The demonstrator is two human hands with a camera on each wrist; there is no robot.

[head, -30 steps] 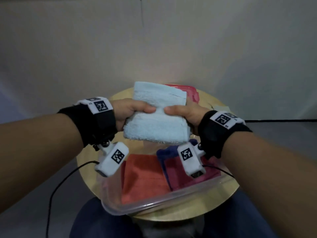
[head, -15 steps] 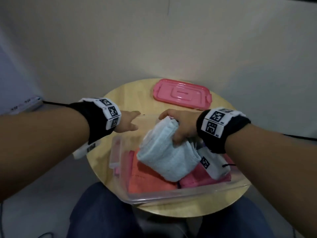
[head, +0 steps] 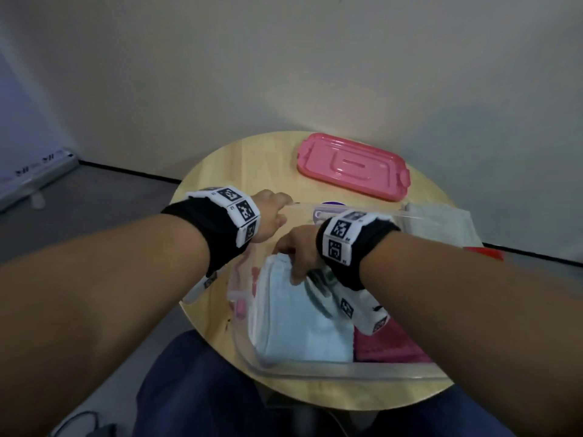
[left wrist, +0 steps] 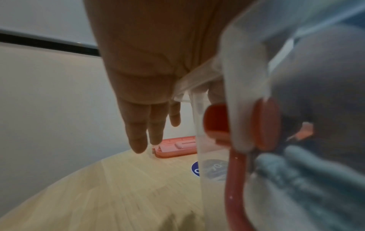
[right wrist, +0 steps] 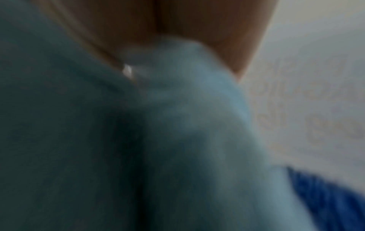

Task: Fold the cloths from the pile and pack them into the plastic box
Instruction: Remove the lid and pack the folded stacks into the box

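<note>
Two cloths point(head: 303, 323) lie in one plastic box point(head: 331, 372), one pink lid point(head: 353, 167) behind.

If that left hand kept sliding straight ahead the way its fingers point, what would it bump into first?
Probably the pink lid. The left hand rests at the clear plastic box rim, fingers straight, aimed across bare table toward it. Depth is hard to judge.

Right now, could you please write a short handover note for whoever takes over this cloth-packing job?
Left hand: steadies the plastic box at its far left rim.
Right hand: inside the box, gripping the folded light blue cloth.
Box also holds a pink cloth. Pink lid lies off, at the table's far side.
Done: blue cloth folded and in the box.
Left: release it, fold the pale cloth beyond the box, pack it.
</note>
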